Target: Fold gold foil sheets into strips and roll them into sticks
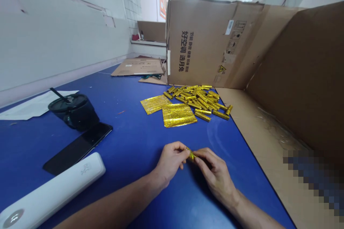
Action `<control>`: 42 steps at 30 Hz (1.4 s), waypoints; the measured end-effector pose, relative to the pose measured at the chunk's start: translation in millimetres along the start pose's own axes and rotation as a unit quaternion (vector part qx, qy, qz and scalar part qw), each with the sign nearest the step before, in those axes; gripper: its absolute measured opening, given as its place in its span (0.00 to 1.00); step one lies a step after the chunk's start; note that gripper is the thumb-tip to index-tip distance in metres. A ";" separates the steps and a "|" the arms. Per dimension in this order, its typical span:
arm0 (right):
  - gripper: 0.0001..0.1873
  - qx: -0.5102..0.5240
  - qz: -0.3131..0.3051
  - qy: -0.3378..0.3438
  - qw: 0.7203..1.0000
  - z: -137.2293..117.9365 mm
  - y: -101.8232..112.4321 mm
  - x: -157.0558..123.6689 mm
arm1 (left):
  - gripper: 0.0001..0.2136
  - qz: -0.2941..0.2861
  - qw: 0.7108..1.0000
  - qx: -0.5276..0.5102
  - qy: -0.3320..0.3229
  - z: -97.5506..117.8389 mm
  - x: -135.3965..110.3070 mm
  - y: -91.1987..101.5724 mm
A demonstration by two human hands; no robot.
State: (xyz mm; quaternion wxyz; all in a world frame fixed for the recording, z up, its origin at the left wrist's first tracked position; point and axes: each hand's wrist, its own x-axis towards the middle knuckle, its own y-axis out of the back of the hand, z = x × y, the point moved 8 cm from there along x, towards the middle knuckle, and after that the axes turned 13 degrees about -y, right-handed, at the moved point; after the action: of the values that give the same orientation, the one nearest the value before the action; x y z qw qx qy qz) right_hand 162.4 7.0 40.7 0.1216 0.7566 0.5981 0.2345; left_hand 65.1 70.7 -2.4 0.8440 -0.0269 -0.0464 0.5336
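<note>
My left hand [170, 161] and my right hand [213, 170] meet low over the blue table [129, 143], both pinching one small gold foil roll [191, 155] between their fingertips. Most of the roll is hidden by the fingers. Farther back lie two flat stacks of gold foil sheets [178, 115] [155, 104]. Behind them is a heap of several finished gold foil rolls [200, 101], close to the upright cardboard box.
A dark lidded cup with a straw [73, 111], a black phone [77, 147] and a long white case [52, 189] lie at the left. White paper [32, 105] sits beside the wall. Cardboard sheets [268, 128] and a large open box [215, 43] line the right and back.
</note>
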 end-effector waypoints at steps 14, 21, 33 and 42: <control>0.11 -0.075 0.016 -0.039 0.996 12.0 -2.9 1.7 | 0.05 -0.018 0.999 0.029 -0.010 -6.8 -1.2 -3.9; 0.09 -0.055 0.020 -0.087 0.995 22.4 0.8 6.0 | 0.07 -0.040 0.997 0.056 -0.036 -7.8 -2.7 -8.1; 0.08 -0.054 0.023 -0.092 0.994 25.0 0.7 6.6 | 0.03 -0.072 0.971 0.158 -0.167 14.0 -10.9 -11.3; 0.08 -0.040 -0.017 -0.021 0.999 11.0 -3.8 4.8 | 0.08 -0.049 0.971 0.174 -0.154 9.0 -9.1 -7.0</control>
State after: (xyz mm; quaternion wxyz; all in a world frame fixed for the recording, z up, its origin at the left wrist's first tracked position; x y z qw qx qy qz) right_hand 165.6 13.7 30.5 0.1681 0.7460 0.5981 0.2400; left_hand 66.6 59.4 6.7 0.8438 0.2051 -0.0835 0.4888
